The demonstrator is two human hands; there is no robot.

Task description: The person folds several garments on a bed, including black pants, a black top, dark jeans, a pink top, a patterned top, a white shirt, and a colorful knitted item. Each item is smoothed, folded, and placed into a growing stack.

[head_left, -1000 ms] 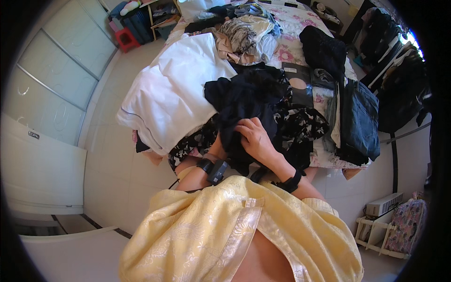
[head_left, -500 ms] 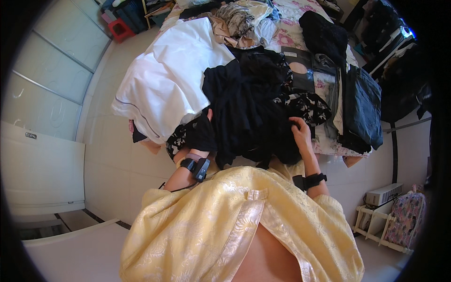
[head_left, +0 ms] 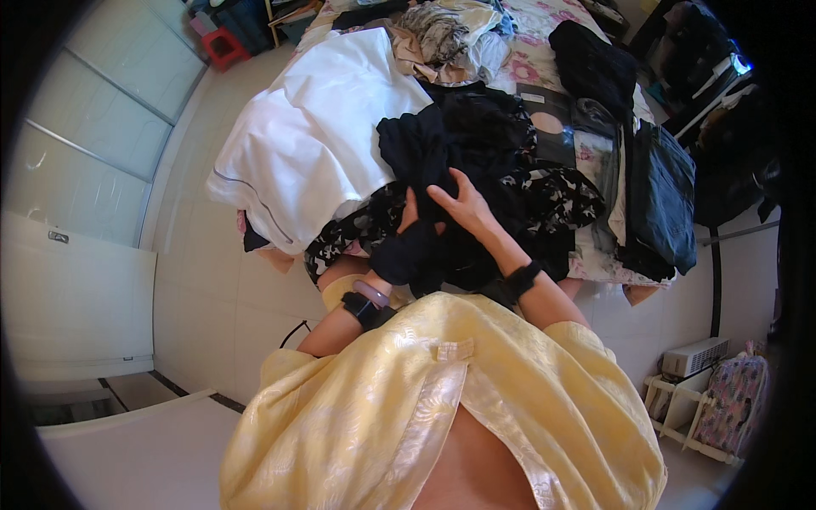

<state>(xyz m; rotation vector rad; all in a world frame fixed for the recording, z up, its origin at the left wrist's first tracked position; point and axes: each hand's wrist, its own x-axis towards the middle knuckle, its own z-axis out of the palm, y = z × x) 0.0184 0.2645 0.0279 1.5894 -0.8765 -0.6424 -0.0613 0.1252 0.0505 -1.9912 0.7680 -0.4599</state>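
From afar I see black fabric [head_left: 429, 157] at twelve o'clock, white cloth [head_left: 306, 136] at eleven, and a white-patterned black garment [head_left: 561, 192] at two. The pale bedsheet [head_left: 537, 66] at one is pink-flowered.

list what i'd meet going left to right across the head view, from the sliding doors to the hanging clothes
Pale sliding doors → white garment → left hand → right hand → dark flat packet → folded dark jeans → hanging dark clothes. Left out: the black garment, which overlaps both hands.
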